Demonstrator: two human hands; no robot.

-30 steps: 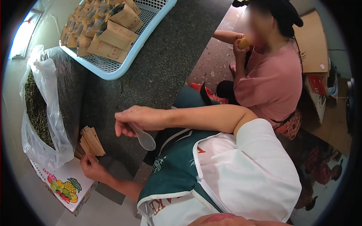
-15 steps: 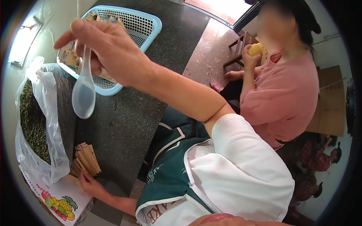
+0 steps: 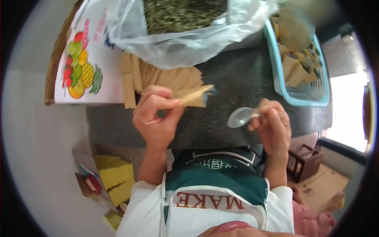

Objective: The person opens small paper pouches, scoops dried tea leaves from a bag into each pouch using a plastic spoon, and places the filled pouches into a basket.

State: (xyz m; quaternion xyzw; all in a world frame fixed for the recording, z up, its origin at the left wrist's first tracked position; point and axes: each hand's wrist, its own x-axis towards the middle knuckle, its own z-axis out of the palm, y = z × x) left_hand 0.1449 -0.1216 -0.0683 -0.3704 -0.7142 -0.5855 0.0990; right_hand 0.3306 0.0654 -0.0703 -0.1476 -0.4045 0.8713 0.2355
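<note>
Dark table (image 3: 241, 77), MAKE shirt (image 3: 213, 213), packet (image 3: 192, 98) in left hand (image 3: 158, 115), spoon (image 3: 241, 117) in right hand (image 3: 273, 124)

And here, dark grey with fine speckles across the tabletop (image 3: 225, 81)! Pale blue and open lattice on the basket (image 3: 280, 75), upper right. Green-brown flecks through the dried leaves (image 3: 185, 15), top centre, inside a cloudy, clear bag (image 3: 169, 49). Upper left, red, green, orange and yellow fruit printed over a white box (image 3: 110, 79). Mid-frame, tan for the packet (image 3: 191, 97), clear for the spoon (image 3: 240, 117). Down low, deep green and white trim on the apron (image 3: 221, 177), rust-red letters against a white shirt (image 3: 142, 209). Pink clothing (image 3: 308, 221), lower right!
</note>
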